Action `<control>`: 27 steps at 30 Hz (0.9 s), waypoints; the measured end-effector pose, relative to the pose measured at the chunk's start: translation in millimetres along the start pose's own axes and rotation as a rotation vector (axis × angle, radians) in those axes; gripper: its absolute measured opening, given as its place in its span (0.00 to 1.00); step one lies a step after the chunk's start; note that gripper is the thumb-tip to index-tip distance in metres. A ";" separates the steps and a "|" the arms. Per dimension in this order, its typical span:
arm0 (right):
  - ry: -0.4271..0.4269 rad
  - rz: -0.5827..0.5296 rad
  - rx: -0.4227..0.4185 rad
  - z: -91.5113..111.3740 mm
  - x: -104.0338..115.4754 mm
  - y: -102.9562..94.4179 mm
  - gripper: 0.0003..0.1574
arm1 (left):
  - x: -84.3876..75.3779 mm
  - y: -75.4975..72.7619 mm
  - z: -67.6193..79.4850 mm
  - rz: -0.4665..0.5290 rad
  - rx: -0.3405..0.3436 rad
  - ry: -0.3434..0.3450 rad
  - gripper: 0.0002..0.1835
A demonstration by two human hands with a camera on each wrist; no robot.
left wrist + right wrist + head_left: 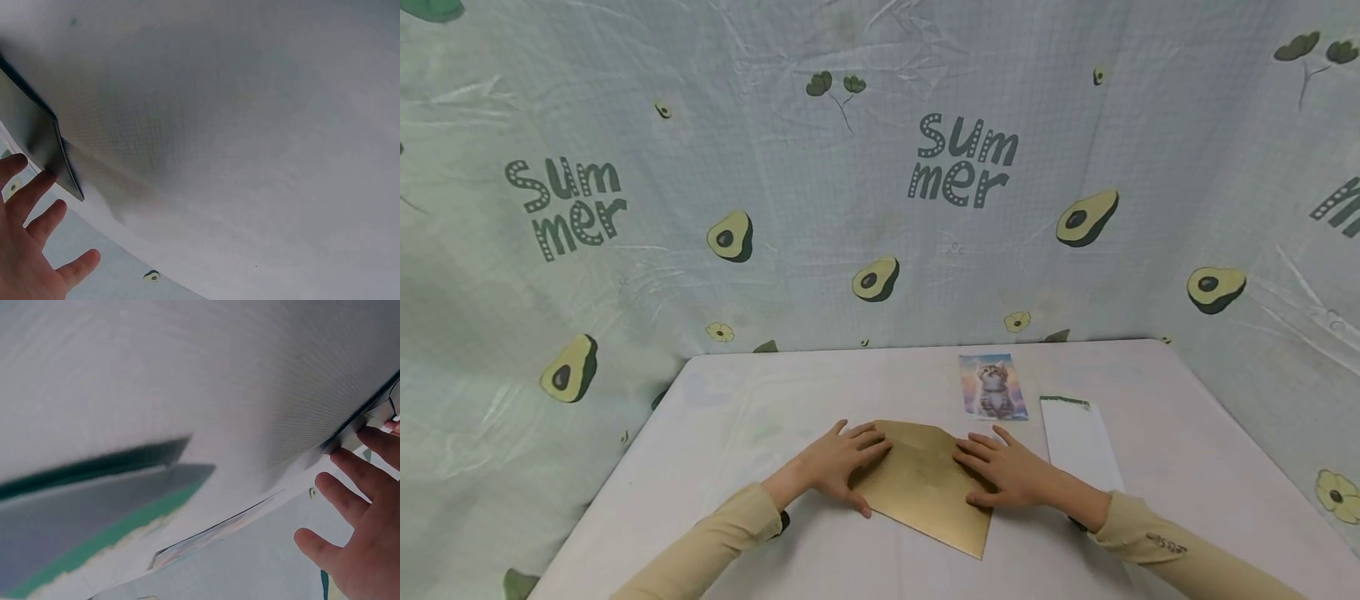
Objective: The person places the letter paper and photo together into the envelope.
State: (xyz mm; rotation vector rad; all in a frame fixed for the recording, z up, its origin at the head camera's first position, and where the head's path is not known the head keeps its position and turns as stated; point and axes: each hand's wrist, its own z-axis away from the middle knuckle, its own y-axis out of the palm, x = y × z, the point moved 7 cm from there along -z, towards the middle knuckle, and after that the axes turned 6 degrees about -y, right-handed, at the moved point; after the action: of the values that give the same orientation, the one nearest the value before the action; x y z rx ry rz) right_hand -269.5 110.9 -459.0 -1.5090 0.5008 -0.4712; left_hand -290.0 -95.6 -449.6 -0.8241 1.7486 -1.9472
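A gold paper envelope [921, 483] lies slanted on the white table, its near corner pointing toward the front right. My left hand [838, 465] rests at its left side with fingers spread, the fingertips over the paper and the thumb by the lower edge. On the opposite side, my right hand [1011, 475] touches the right edge with straight, spread fingers. In the left wrist view the envelope's edge [44, 134] shows beside the spread fingers [44, 222]. The right wrist view has the fingers [359, 472] reaching over the envelope's far edge.
A kitten picture card [992, 387] lies on the table [730, 400] behind the right hand. To the right is a white sheet with a green top edge [1078, 437], partly hidden by the right forearm. A curtain [805, 167] printed with avocados hangs behind.
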 end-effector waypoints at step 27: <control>-0.003 0.029 0.006 0.7 0.6 1.0 0.41 | 2.2 1.2 -6.3 0.010 0.026 -0.051 0.58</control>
State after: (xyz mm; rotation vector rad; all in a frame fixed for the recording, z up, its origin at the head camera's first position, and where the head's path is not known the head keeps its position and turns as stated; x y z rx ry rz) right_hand -268.6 111.2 -460.0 -1.4951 0.5179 -0.4478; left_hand -295.8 -92.4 -450.8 -0.8469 1.6915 -1.9215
